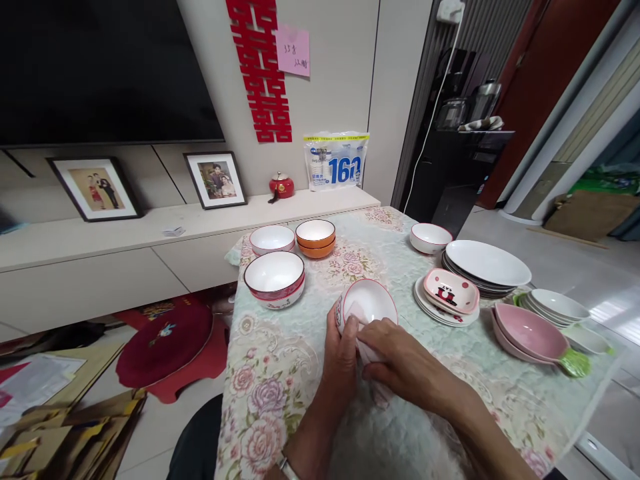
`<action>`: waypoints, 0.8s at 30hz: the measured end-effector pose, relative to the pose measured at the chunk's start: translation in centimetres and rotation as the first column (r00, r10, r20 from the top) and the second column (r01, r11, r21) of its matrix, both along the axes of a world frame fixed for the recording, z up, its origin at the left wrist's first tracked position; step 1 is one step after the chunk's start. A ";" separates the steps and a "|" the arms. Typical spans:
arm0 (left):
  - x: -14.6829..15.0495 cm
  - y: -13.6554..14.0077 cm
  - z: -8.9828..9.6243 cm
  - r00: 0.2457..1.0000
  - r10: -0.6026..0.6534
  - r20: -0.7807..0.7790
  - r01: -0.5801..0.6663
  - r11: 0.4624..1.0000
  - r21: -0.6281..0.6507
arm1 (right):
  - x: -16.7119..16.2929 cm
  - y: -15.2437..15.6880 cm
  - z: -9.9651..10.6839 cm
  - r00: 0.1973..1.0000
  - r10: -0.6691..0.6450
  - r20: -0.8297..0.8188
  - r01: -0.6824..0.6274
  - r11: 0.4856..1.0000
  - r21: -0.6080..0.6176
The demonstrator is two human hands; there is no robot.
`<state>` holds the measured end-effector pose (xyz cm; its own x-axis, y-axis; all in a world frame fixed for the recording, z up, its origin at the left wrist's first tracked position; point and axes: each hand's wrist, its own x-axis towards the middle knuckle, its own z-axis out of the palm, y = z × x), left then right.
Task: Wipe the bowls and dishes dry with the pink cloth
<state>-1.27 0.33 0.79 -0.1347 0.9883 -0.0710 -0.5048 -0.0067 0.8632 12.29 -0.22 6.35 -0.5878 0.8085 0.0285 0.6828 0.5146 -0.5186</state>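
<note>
A white bowl (377,300) with a thin red rim is tilted toward me over the near middle of the table. My left hand (341,347) grips its left side, thumb at the rim. In my right hand (400,357) is a pale pink cloth (367,350), bunched against the bowl's near rim and partly inside it. The cloth's lower end hangs below my hands. To the left stand stacked red-patterned bowls (275,275), a pink-rimmed bowl (273,238) and orange bowls (316,235). The fingers of my right hand are curled and partly hidden.
On the right are a white bowl (431,237), large white plates (487,261), pink square dishes (451,291), pink leaf-shaped bowls (530,331) and green-handled bowls (559,305). A floral cloth (300,373) covers the table. A red stool (167,347) stands left; a cabinet (200,230) runs behind.
</note>
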 end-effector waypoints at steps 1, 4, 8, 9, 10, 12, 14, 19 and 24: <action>-0.1 -0.1 0.3 1.000 -0.011 -0.006 0.011 1.000 0.011 | -0.1 0.1 -0.3 0.996 -0.028 0.085 0.024 0.999 0.042; -0.2 0.0 0.6 1.000 -0.025 -0.006 0.025 1.000 0.019 | -0.3 0.6 -1.0 0.960 -0.103 0.260 0.056 0.982 0.181; 0.1 0.2 0.2 0.998 -0.023 0.062 0.025 0.999 -0.035 | -0.8 0.9 -1.2 0.960 -0.085 0.267 0.032 0.980 0.197; 0.2 0.2 0.0 0.996 -0.023 0.088 0.026 0.999 -0.039 | -1.0 0.9 -1.2 0.967 -0.089 0.237 0.044 0.981 0.190; 0.4 0.2 -0.1 0.993 -0.022 0.115 0.026 0.999 -0.034 | -1.2 0.8 -1.4 0.975 -0.103 0.199 0.065 0.980 0.189; 0.9 0.2 -0.3 0.985 -0.022 0.171 0.022 1.000 0.000 | -1.8 0.6 -1.7 0.982 -0.150 0.111 0.125 0.971 0.205; 1.2 0.2 -0.4 0.974 -0.029 0.224 0.025 0.999 0.020 | -2.2 0.4 -2.0 0.980 -0.195 0.035 0.183 0.959 0.215; 0.9 0.2 -0.5 0.968 -0.034 0.248 0.029 0.999 0.024 | -1.9 0.3 -1.6 0.996 -0.048 0.071 0.035 0.984 0.173; 0.7 0.5 -0.6 0.979 -0.032 0.202 0.032 0.999 0.006 | -0.4 0.8 -1.6 0.941 -0.158 0.298 0.052 0.941 0.334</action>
<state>-0.58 0.78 0.18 -0.0859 0.9921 -0.0910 -0.6689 0.0102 0.7433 11.84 0.56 4.72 -0.5205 0.8454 0.1202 0.8425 0.5314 -0.0888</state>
